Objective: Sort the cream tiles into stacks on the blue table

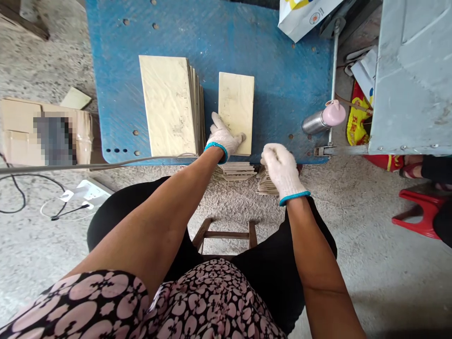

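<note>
While left hand (223, 140) presses flat on tile (236, 106) at frame centre on blue desk (282, 80) | right hand (281, 170) curled, holding unclear | tile likely stiff, brittle, slick: grip long edges.

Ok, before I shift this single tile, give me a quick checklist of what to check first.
1. Left hand flat on the single tile: ok.
2. Tile lying flat on the blue table: ok.
3. Visible gap between tile and tall stack: ok.
4. Right hand fisted over the low stacks, grip: cannot tell.
5. Flask apart from the tile: ok.
</note>
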The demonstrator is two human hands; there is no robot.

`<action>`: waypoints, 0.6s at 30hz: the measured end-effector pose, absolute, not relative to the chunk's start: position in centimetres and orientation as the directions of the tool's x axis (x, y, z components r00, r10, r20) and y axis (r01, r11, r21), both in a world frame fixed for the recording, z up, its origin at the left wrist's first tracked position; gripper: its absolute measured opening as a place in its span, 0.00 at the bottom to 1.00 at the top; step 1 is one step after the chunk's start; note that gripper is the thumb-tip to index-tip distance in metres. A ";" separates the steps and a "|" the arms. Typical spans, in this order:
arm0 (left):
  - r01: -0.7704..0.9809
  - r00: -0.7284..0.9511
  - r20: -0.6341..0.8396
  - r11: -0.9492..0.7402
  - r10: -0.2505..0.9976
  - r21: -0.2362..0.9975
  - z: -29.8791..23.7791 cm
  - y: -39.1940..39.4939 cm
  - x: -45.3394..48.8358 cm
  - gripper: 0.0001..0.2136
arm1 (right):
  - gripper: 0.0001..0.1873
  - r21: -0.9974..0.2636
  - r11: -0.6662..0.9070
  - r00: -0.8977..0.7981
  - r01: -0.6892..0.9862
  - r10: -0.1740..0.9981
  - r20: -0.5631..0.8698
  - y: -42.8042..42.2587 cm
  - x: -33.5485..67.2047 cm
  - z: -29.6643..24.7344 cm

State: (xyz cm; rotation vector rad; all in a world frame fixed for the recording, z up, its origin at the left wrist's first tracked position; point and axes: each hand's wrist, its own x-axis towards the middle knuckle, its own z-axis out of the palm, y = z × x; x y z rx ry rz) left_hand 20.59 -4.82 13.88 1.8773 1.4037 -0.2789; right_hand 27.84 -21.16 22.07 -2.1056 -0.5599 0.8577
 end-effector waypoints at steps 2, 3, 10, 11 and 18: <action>0.890 0.372 -0.580 -0.100 0.724 0.446 14.0 -4.8 20.6 0.54 | 0.15 -0.619 -0.715 0.575 0.325 0.669 -0.471 -20.9 26.9 21.8; 0.889 0.373 -0.582 -0.099 0.722 0.447 14.1 -4.8 20.6 0.54 | 0.15 -0.511 -0.746 0.522 0.426 0.664 -0.535 -20.7 26.4 21.8; 0.883 0.374 -0.586 -0.083 0.719 0.462 14.2 -4.8 20.6 0.55 | 0.20 -0.162 -0.572 0.220 0.804 0.540 -0.812 -20.1 22.5 21.0; 0.882 0.375 -0.580 -0.086 0.723 0.463 14.1 -4.8 20.6 0.55 | 0.22 -0.164 -0.547 0.198 0.821 0.541 -0.817 -20.2 22.1 20.7; 0.879 0.382 -0.551 -0.106 0.742 0.466 13.6 -4.9 20.6 0.57 | 0.31 -0.136 -0.481 0.135 0.866 0.487 -0.863 -20.4 20.8 19.4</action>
